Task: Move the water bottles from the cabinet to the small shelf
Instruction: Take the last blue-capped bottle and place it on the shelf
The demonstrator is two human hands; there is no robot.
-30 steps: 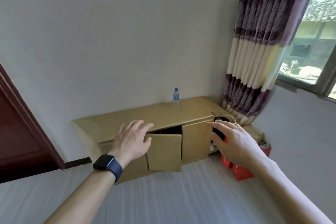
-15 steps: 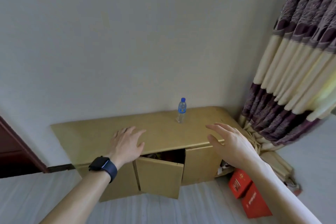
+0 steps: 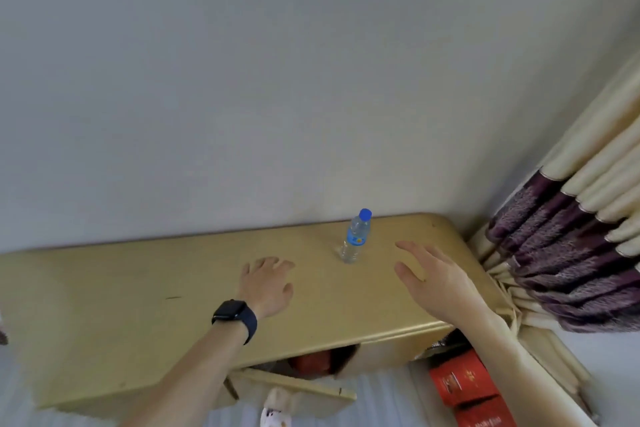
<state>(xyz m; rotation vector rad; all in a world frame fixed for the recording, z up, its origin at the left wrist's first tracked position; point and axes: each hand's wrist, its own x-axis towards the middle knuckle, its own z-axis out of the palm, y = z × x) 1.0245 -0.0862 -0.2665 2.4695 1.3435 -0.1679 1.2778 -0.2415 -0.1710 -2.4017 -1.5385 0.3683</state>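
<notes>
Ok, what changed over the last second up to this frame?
Both hands moved from in front of the cabinet up over its top. The left hand is now left of the water bottle and the right hand is right of it, both with fingers spread. Nothing was taken hold of or let go. The bottle stayed upright and untouched, and the door stayed ajar.

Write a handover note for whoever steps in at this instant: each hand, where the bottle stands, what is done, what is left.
Left hand: open, empty, over the cabinet top, left of the bottle.
Right hand: open, empty, right of the bottle, not touching it.
Water bottle: upright on the cabinet top near the wall, between the hands.
Cabinet door: ajar; whether bottles are inside cannot be told.
Done: nothing visibly moved.
Left: grip the bottle and carry it to the small shelf, which is out of view.
</notes>
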